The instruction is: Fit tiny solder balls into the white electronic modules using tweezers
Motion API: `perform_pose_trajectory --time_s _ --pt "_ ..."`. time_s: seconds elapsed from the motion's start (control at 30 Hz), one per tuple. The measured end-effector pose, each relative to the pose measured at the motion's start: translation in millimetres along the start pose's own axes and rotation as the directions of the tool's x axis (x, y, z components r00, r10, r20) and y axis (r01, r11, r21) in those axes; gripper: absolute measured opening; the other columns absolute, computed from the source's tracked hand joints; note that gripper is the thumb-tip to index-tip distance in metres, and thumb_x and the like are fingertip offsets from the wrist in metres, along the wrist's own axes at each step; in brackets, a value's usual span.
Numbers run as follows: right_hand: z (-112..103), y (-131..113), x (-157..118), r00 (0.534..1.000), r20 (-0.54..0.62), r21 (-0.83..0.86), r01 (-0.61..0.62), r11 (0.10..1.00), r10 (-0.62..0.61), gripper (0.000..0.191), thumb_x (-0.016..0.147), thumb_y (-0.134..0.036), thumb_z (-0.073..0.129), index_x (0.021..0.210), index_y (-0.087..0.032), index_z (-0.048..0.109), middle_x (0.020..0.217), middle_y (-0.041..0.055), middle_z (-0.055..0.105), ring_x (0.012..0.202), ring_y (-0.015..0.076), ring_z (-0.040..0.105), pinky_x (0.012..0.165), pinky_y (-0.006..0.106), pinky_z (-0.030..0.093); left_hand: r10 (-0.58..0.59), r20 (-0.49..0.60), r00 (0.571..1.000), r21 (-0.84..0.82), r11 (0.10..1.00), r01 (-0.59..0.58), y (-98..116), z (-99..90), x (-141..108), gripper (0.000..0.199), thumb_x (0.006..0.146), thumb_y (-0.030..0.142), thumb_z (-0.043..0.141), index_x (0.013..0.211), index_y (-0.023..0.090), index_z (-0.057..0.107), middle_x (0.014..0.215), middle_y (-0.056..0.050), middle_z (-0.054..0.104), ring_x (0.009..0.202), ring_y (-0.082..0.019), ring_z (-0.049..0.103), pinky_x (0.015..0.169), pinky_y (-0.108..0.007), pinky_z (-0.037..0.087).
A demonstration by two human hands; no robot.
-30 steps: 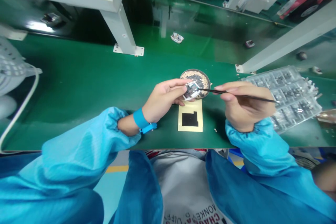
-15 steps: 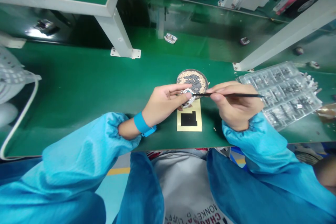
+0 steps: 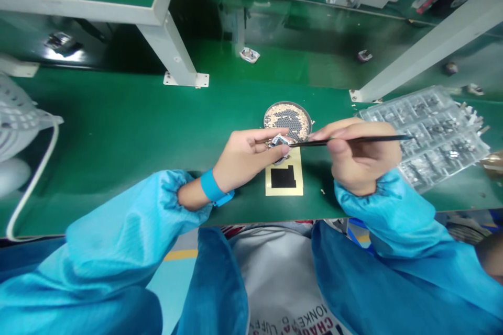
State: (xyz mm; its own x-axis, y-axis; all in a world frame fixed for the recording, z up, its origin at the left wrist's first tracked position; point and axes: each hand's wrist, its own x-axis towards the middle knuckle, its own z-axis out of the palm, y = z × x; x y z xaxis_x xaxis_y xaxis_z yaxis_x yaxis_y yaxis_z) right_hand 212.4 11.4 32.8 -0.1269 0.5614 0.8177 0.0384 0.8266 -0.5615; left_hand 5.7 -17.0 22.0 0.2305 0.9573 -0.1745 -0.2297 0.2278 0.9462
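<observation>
My left hand (image 3: pixel 247 154) pinches a small silver metal part (image 3: pixel 280 142) between thumb and fingers, just above a yellow card with a black square (image 3: pixel 283 182). My right hand (image 3: pixel 363 154) grips slim black tweezers (image 3: pixel 349 141), and their tip reaches the part's right side. Whether the tip holds anything is too small to tell. Behind both hands sits a round metal dish of tiny screws and beige granules (image 3: pixel 287 120). A blue wrist strap (image 3: pixel 212 189) circles my left wrist.
A clear plastic tray of small metal parts (image 3: pixel 426 136) lies to the right on the green bench mat. Grey-white bench legs (image 3: pixel 168 47) stand at the back, with scattered parts on the lower surface. A white cable (image 3: pixel 33 178) curves at the left.
The metal part has turned in my left hand and sits lower, with less of it showing. The tweezers have swung level, their tip closer to it.
</observation>
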Motion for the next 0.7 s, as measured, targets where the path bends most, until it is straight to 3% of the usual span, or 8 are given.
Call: perform_pose_trajectory --time_s 0.1,0.23,0.37,0.7 --pt "-2.0 -3.7 1.8 0.999 -0.037 0.034 -0.002 0.999 0.003 0.013 0.094 -0.022 0.069 0.107 -0.025 0.067 0.083 0.0022 0.072 0.070 0.0200 0.072 0.059 0.037 0.063 0.026 0.000 1.000 0.019 0.999 -0.026 -0.2 -0.3 -1.4 0.058 0.075 0.036 0.089 0.127 0.015 0.075 0.115 -0.013 0.077 0.097 -0.024 0.076 0.092 -0.037 0.063" --pt "-4.8 -6.9 1.4 0.994 0.107 0.011 0.005 1.000 -0.006 0.011 0.095 -0.029 0.069 0.105 -0.030 0.065 0.083 0.0013 0.073 0.071 0.0201 0.074 0.058 0.034 0.062 0.017 -0.025 1.000 0.044 0.999 -0.016 2.4 1.1 -3.0 0.060 0.075 0.037 0.089 0.128 0.016 0.074 0.117 -0.013 0.077 0.097 -0.024 0.076 0.089 -0.037 0.064" --pt "-4.2 -5.0 0.4 0.981 0.190 -0.033 0.043 0.999 -0.036 0.013 0.092 -0.025 0.071 0.102 -0.030 0.064 0.086 0.0018 0.076 0.073 0.0200 0.075 0.056 0.033 0.062 0.018 -0.035 0.999 0.038 0.999 -0.017 5.2 2.8 -3.5 0.058 0.075 0.037 0.089 0.127 0.016 0.075 0.112 -0.013 0.078 0.093 -0.024 0.076 0.081 -0.034 0.065" --pt "-5.0 -12.8 3.4 0.979 0.202 -0.044 0.005 0.999 0.004 0.010 0.095 -0.026 0.067 0.099 -0.030 0.059 0.086 0.0019 0.076 0.073 0.0200 0.075 0.058 0.035 0.065 0.164 0.034 0.986 -0.004 0.986 -0.164 5.8 1.7 -7.1 0.045 0.078 0.029 0.087 0.122 0.020 0.078 0.114 -0.009 0.078 0.104 -0.025 0.076 0.094 -0.037 0.063"
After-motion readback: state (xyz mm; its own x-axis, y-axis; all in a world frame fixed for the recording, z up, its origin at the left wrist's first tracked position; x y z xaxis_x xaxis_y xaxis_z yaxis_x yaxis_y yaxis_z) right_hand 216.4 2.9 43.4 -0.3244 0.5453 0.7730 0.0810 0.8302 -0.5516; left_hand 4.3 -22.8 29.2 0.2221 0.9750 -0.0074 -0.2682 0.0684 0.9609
